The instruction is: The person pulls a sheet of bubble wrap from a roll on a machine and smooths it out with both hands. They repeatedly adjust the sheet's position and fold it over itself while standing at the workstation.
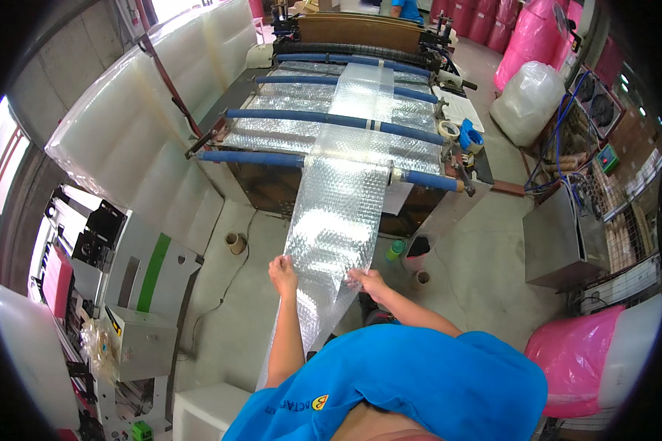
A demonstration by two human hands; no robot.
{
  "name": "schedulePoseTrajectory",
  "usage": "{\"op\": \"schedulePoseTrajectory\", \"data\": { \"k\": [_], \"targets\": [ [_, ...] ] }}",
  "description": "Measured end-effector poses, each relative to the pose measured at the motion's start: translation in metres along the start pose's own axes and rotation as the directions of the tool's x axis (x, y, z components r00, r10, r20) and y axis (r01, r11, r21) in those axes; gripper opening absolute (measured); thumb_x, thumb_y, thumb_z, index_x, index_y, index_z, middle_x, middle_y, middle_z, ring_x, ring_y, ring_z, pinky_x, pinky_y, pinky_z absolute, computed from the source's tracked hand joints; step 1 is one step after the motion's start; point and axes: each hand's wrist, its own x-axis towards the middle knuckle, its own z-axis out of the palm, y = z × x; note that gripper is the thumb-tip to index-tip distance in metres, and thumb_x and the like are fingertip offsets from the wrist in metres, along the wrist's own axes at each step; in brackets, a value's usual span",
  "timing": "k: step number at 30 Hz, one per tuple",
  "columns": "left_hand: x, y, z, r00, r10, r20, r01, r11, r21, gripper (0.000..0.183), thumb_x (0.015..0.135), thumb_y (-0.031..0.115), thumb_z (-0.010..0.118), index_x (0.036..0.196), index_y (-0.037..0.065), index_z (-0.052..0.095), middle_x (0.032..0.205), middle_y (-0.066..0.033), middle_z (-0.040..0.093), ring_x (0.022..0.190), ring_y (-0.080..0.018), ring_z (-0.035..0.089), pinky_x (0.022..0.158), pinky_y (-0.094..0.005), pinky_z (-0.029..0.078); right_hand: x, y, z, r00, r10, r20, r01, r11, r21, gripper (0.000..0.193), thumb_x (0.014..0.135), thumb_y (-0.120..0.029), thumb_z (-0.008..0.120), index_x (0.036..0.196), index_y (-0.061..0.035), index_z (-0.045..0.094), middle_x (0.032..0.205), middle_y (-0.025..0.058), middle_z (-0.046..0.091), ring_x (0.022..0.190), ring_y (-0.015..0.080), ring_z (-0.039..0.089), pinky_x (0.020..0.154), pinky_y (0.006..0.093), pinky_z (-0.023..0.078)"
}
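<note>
While both hands work at opposite edges of one transparent bubble-wrap strip (338,202), the strip itself runs down the centre of the frame, over the frontmost blue roller (250,158), and on toward the lower left, past the forearm. Head view: the left hand (283,276), left of centre, has its fingers drawn in on the strip's left edge; the right hand (368,283), slightly right of centre, pinches the right edge between thumb and fingers, beside a slanting crease. Behind them, at upper centre, stands the roller frame; at its right end lie a white tape roll (449,131) and a blue tape roll (471,137). On the floor are a green bottle (395,250), below the frame, and a cardboard core (235,243), farther left. The step in hand appears to be steadying or aligning the strip by its edges; the next move would call for even tension on both sides, without deepening the crease.
</note>
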Motion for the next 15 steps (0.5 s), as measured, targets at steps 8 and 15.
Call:
{"op": "schedulePoseTrajectory", "data": {
  "k": [8,15],
  "targets": [
    [0.01,0.048,-0.034,0.963,-0.168,0.212,0.22,0.943,-0.25,0.031,0.071,0.03,0.058,0.082,0.001,0.053,0.062,-0.0073,0.051,0.059,-0.0162,0.048,0.055,-0.028,0.039,-0.034,-0.028,0.008,0.991,-0.079,0.104,0.067,0.991,0.112,0.033,0.08,-0.032,0.048,0.092,-0.0016,0.053,0.088,0.0082,0.057,0.075,0.0141,0.053,0.066,0.0265,0.044],
    [0.017,0.052,-0.033,0.917,-0.202,0.344,0.11,0.957,0.268,0.052,0.06,0.041,0.063,0.093,0.002,0.051,0.09,-0.0163,0.056,0.085,-0.03,0.053,0.072,-0.0367,0.041,-0.016,-0.01,0.001,0.999,-0.025,0.042,0.025,1.0,-0.008,0.031,0.08,-0.031,0.049,0.093,-0.0034,0.053,0.087,0.0051,0.057,0.071,0.0134,0.054,0.061,0.0254,0.044]
  ]
}}
